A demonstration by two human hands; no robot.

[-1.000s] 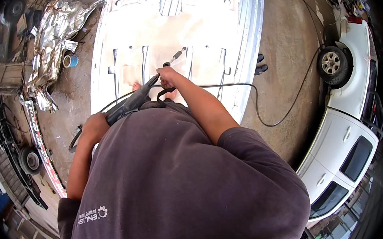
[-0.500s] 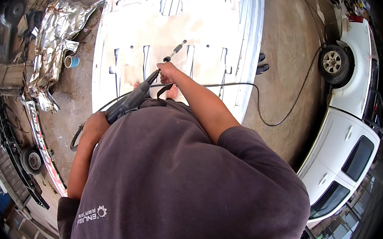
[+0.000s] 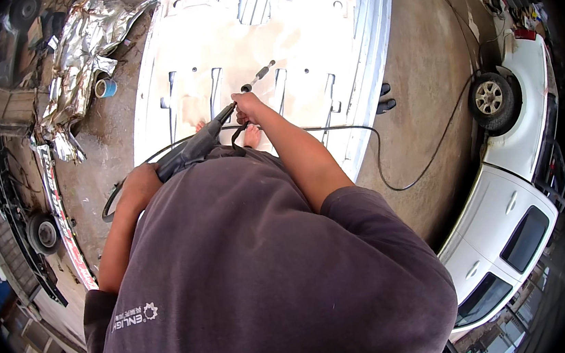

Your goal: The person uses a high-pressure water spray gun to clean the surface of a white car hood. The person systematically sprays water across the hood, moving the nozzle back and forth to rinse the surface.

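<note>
At my body's left side, my left hand (image 3: 141,186) is wrapped round the rear of a black pressure washer gun (image 3: 187,152). My right hand (image 3: 246,107) is closed round its front, where the thin lance starts. The lance tip (image 3: 263,73) points away and slightly right, over a white, dusty metal floor panel (image 3: 248,46) with slots and holes. A dark hose (image 3: 339,128) crosses near my hands and loops off to the right. My bare foot (image 3: 252,135) shows on the panel, just below my right hand. The fingers of my left hand are partly hidden.
On the right stands a white vehicle (image 3: 502,174) with a large wheel (image 3: 493,100). Black slippers (image 3: 386,99) lie beside the panel. Crumpled silver sheeting (image 3: 83,46) and a blue tin (image 3: 106,88) are at the left, near a metal frame with a wheel (image 3: 43,233).
My head view shifts very slightly, and more of my bare foot shows beneath my right hand. Both hands keep their hold, and the lance stays in the same place.
</note>
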